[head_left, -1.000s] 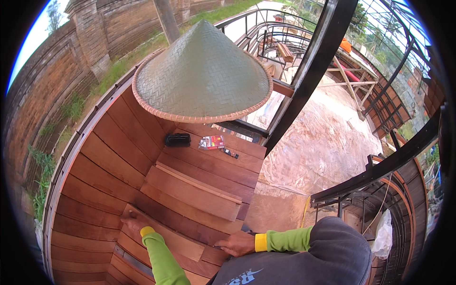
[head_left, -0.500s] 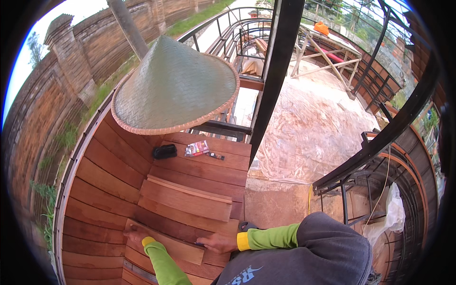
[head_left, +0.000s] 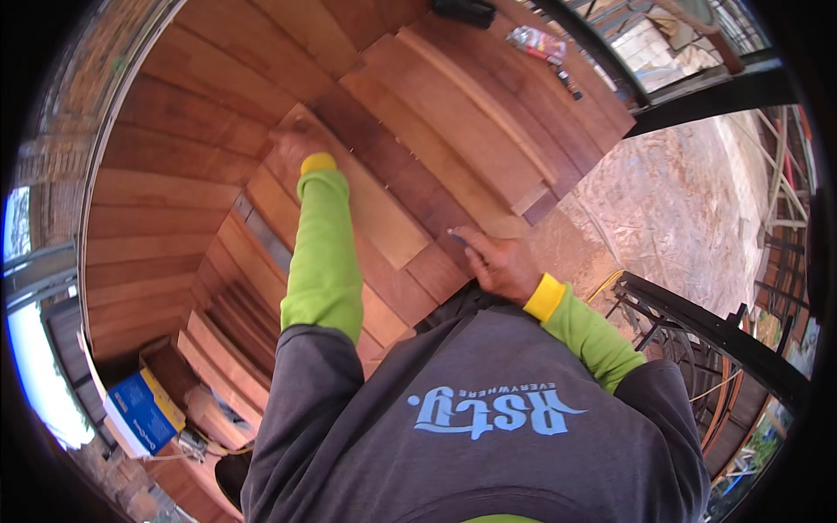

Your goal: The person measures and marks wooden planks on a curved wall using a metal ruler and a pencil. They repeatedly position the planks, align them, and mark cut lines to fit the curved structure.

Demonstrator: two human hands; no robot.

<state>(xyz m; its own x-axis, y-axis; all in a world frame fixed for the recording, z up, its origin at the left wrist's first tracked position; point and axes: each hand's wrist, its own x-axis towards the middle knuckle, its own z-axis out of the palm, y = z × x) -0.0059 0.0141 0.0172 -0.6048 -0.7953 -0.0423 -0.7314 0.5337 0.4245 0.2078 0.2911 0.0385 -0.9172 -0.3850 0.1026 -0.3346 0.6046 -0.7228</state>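
A: Where's the loose plank (head_left: 375,209)?
B: Flat on the boarded surface (head_left: 384,157), far end by the side wall (head_left: 157,192), near end just short of the right hand (head_left: 497,261).
A: Why's the left hand (head_left: 298,146) up there?
B: Probably steadying that end. It's blurred and the underside is hidden, so can't tell if the fingers grip or just press.
A: And the right?
B: Fingers curled around a small dark item (head_left: 456,237), off the plank. Pinch hold suggests control over force.
A: Other stuff?
B: Second board (head_left: 471,131) lies roughly parallel (keeps both within reach). Packet (head_left: 536,42) and dark case (head_left: 465,10) sit farther off, likely parked away from the elbows.
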